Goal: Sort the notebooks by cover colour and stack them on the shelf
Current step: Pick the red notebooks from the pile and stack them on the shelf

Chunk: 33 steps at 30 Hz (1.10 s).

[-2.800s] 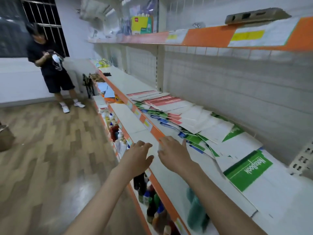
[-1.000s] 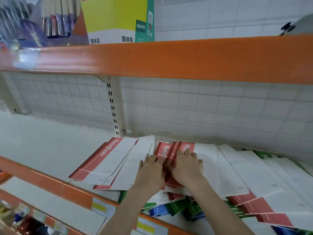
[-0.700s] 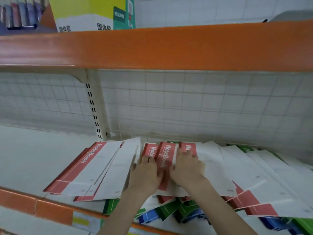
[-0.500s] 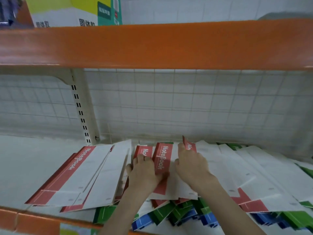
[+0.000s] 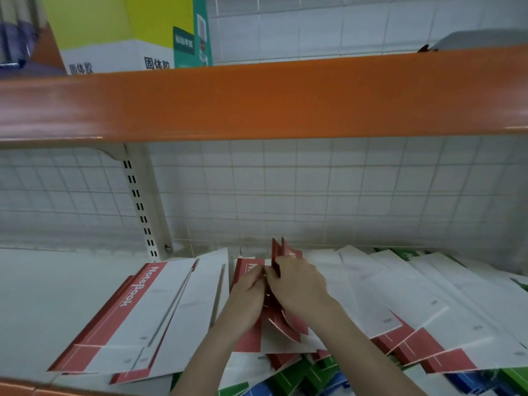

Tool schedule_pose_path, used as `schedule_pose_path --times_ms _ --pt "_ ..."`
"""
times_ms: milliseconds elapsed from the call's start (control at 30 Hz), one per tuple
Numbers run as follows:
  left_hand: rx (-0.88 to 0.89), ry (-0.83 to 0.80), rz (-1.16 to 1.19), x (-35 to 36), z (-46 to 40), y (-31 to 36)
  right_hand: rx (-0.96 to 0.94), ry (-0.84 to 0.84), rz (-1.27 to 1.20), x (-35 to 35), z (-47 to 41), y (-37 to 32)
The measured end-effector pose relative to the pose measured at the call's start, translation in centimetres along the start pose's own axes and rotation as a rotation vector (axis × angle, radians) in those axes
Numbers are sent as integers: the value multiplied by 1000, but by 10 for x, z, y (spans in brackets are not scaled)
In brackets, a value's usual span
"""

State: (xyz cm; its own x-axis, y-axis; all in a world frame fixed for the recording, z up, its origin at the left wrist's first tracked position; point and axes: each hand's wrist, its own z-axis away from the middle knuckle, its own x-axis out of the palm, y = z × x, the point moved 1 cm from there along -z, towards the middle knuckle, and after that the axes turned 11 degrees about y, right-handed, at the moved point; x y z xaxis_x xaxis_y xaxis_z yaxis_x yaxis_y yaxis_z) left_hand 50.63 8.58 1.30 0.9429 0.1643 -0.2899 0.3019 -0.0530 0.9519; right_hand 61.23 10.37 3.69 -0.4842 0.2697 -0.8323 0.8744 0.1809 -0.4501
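1. Closest to us, green notebooks point(image 5: 288, 378) and blue notebooks point(image 5: 468, 382) poke out from under the pile. They look not yet sorted.
2. The left hand point(image 5: 247, 295) and right hand point(image 5: 300, 284) are close together in the middle. Their fingers curl round a few red notebooks point(image 5: 281, 321) and tip them up on edge, most likely to gather the reds into one bunch.
3. To the left, more red-striped notebooks point(image 5: 137, 315) lie flat on the white shelf point(image 5: 51, 287).
4. Farther back is the wire grid wall point(image 5: 314, 195), with an orange shelf edge point(image 5: 257, 101) above.
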Motion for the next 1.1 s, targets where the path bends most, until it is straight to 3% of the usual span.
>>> schedule_pose_path --times_ms 67,133,233,300,433,767,1000,1100 --pt "21 -26 -8 -8 -2 -5 -1 -22 17 3 0 -1" --pt "146 -6 -203 -14 -4 -10 4 -50 39 3 1 -2" --pt "335 183 -508 -20 -5 -17 -36 -12 95 5 1 -3" --pt "331 255 -675 -23 -5 -21 -67 22 85 6 3 -2" --pt "216 244 -908 -23 -7 -31 -86 33 6 0 -1 3" --pt "82 180 -536 -10 -14 -27 -50 59 -252 -17 -4 -1" --pt "-41 311 -39 -7 -15 -20 -133 34 -280 2 6 -21" --pt "-108 285 141 -10 -19 -15 -145 44 -299 6 6 -22"
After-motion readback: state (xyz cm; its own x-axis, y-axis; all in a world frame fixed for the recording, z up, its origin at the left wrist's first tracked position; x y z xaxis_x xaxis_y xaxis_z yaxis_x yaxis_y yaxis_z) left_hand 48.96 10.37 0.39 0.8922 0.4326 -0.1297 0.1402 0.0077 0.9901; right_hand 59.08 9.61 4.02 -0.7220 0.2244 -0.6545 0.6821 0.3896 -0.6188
